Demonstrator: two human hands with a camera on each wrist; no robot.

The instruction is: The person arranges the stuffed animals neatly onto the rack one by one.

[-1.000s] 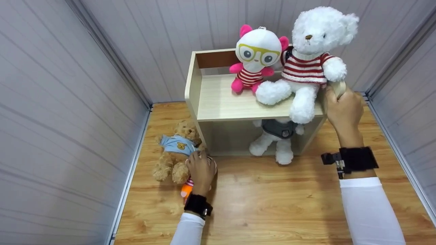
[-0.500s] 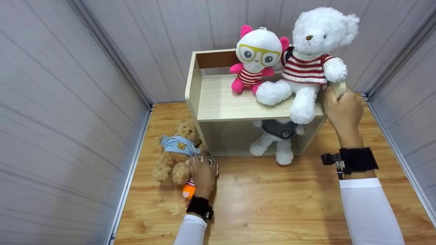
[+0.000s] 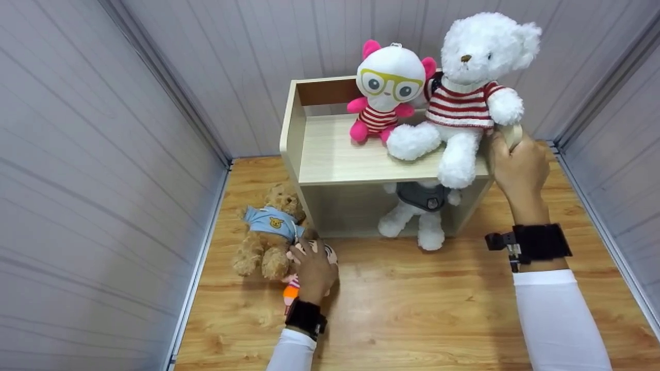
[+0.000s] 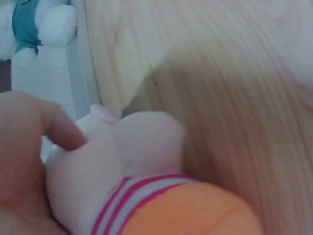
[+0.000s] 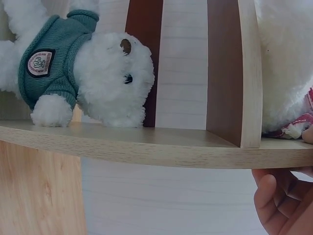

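Observation:
My left hand grips a small pink plush toy with a striped shirt and orange bottom, low on the wooden floor. The left wrist view shows that plush toy close up under my fingers. A brown teddy bear in a blue shirt lies right beside it. My right hand grips the right side panel of a wooden shelf unit. In the right wrist view my fingers curl under the panel's edge.
A big white bear in a red-striped sweater and a pink doll with yellow glasses sit on the shelf's top board. A white bear in a teal sweater sits in the lower compartment. Grey walls close in on three sides.
My left hand has shifted a little right and toward me with the small pink toy, away from the brown bear. The right hand has stayed on the shelf.

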